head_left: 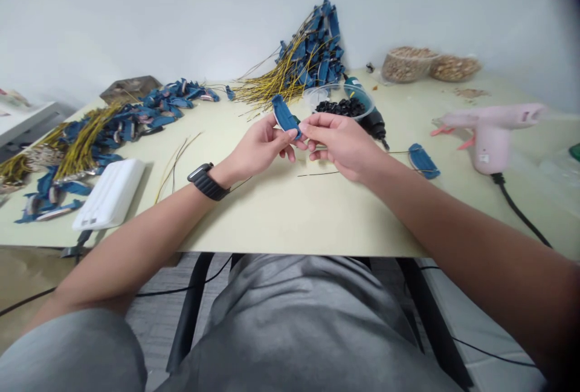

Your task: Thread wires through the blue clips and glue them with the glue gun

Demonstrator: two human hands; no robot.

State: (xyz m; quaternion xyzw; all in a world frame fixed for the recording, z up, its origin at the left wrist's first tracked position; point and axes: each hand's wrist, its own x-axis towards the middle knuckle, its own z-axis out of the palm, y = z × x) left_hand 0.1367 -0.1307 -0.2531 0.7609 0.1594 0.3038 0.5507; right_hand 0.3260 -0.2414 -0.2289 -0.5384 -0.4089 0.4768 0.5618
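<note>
A small blue fabric leaf [283,113] is pinched between both hands above the middle of the table. My left hand [259,149], with a black watch on its wrist, grips the leaf from the left. My right hand [341,143] pinches the leaf's lower end from the right. A thin dark wire [317,173] lies on the table just below my hands. Another blue leaf on a wire [423,160] rests to the right of my right hand.
A pink glue gun [489,132] with a black cord stands at right. A clear bowl of dark beads [339,101] sits behind my hands. Piles of blue leaves on yellow wires lie at back centre [308,60] and left [104,129]. A white box [111,192] lies at left.
</note>
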